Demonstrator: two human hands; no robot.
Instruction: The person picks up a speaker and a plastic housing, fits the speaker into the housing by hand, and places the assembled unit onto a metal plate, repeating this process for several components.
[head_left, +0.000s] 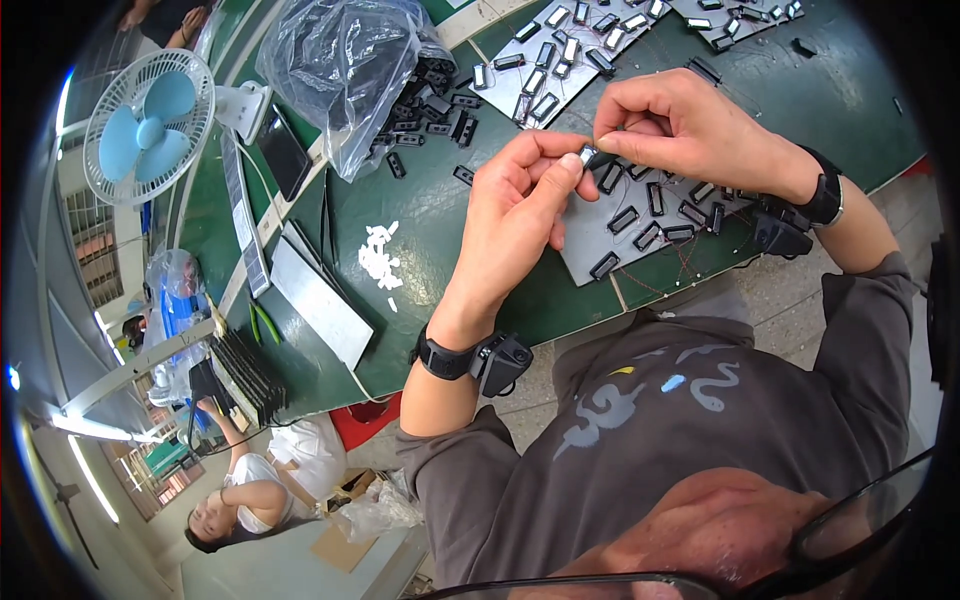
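Both hands meet above the green worktop (440, 250). The left hand (515, 215) pinches a small black component (588, 155) at its fingertips; the right hand (680, 125), at two o'clock, pinches its wire. A grey tray (590, 235) of similar pieces lies below.

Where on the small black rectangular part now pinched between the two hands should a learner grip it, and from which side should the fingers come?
Probably by its two short ends. The small black part is a narrow rectangle with fine wires trailing from it, so the ends give firm faces clear of them. The left hand comes from below and the right hand from above, meeting over the grey tray.
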